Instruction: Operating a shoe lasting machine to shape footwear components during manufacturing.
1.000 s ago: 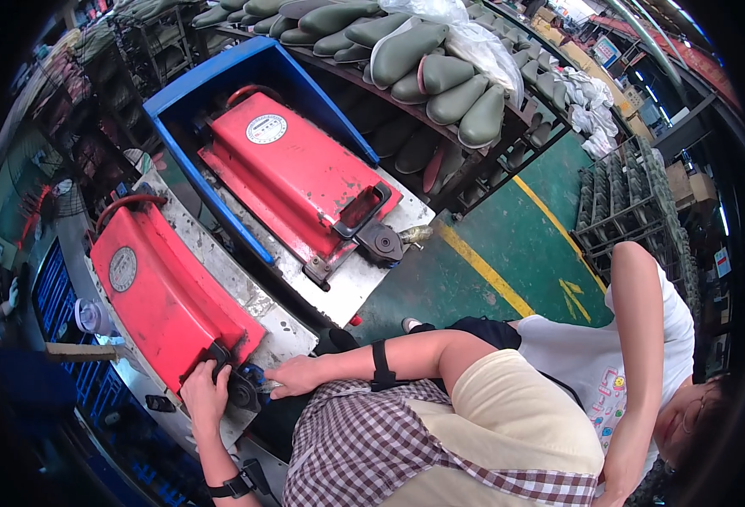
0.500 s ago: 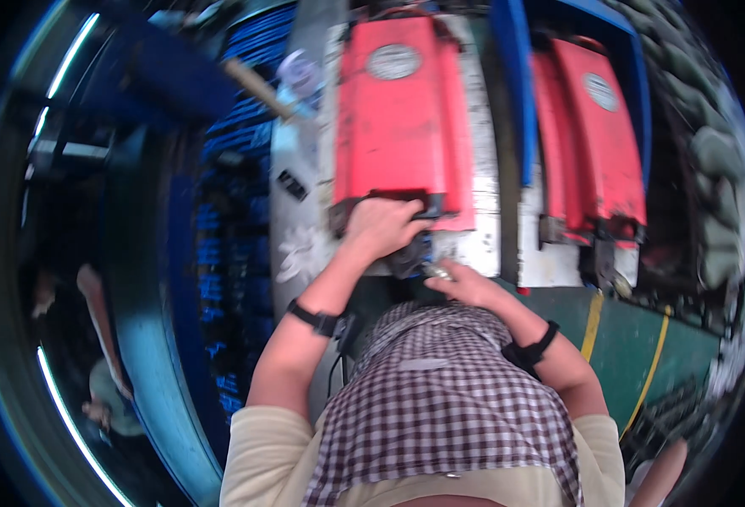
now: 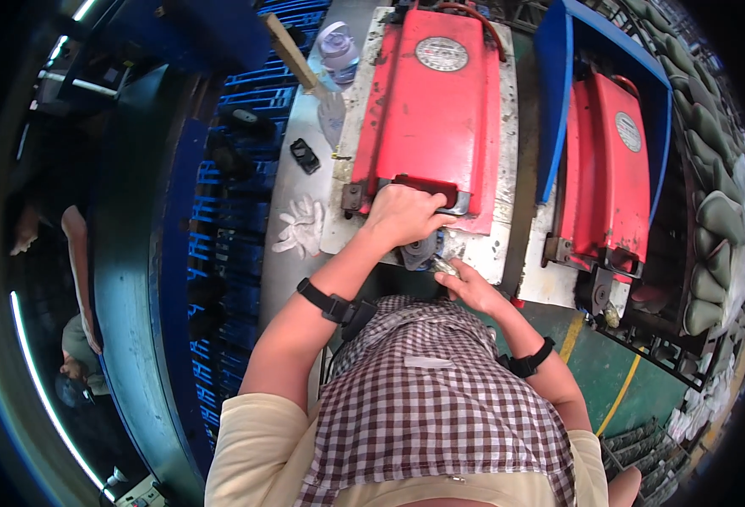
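A red-cased machine (image 3: pixel 431 110) with a round silver plate on top stands on a pale, worn base plate (image 3: pixel 495 245). My left hand (image 3: pixel 402 213) lies over its near end, fingers curled at the dark opening beside a metal bracket (image 3: pixel 458 203); the fingertips are partly hidden. Just below that hand juts a dark metal pivot part (image 3: pixel 419 253). Closer to my body, my right hand (image 3: pixel 474 289) is closed on the end of a short lever handle (image 3: pixel 448 269) that looks wrapped in something pale. My checked apron (image 3: pixel 440 380) comes up close beneath both hands.
A second red machine (image 3: pixel 605 160) stands to the right within a blue guard (image 3: pixel 556 110). White gloves (image 3: pixel 302 226), a small black object (image 3: pixel 305 156) and a clear bottle (image 3: pixel 338 52) are on the left metal surface. Grey-green curved pieces (image 3: pixel 719 215) fill a rack. Another person (image 3: pixel 76 355) is far left.
The view has shifted, so the machines now sit farther right in the picture, and it is sharper. Both hands stay at the same places on the machine.
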Available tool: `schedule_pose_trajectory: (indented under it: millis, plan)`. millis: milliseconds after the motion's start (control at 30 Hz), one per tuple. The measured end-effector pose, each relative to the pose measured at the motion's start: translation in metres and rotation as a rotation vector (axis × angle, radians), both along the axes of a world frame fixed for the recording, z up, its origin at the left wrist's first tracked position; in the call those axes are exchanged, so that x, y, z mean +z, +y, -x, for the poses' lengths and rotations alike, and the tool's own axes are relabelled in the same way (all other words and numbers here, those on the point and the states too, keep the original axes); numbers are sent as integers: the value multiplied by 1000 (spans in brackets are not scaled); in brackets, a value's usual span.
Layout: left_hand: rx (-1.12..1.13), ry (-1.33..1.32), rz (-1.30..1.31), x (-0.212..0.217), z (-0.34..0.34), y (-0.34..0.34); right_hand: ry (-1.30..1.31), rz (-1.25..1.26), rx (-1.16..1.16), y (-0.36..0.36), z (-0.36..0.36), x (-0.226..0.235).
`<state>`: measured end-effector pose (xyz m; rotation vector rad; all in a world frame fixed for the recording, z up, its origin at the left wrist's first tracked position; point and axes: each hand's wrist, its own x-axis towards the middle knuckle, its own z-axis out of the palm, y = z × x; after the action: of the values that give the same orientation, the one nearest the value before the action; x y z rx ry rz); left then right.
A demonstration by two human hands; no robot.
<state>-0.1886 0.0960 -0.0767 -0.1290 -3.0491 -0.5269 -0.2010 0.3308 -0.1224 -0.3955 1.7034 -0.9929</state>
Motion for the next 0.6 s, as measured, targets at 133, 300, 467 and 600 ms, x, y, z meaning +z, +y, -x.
schedule_pose_trajectory:
  millis: [133,300,467,600]
  plan:
    - [-7,7,8,-1,0,1,-34,37,-42,1,-3,-4]
    - [-12,20,37,-2,0,1,-34,-7,-107,2,-9,-10]
    - [12,50,22,-5,-1,2,64,-5,-114,1,-12,-14]
    - [26,58,13,-6,-2,3,84,-11,-108,-3,-10,-15]
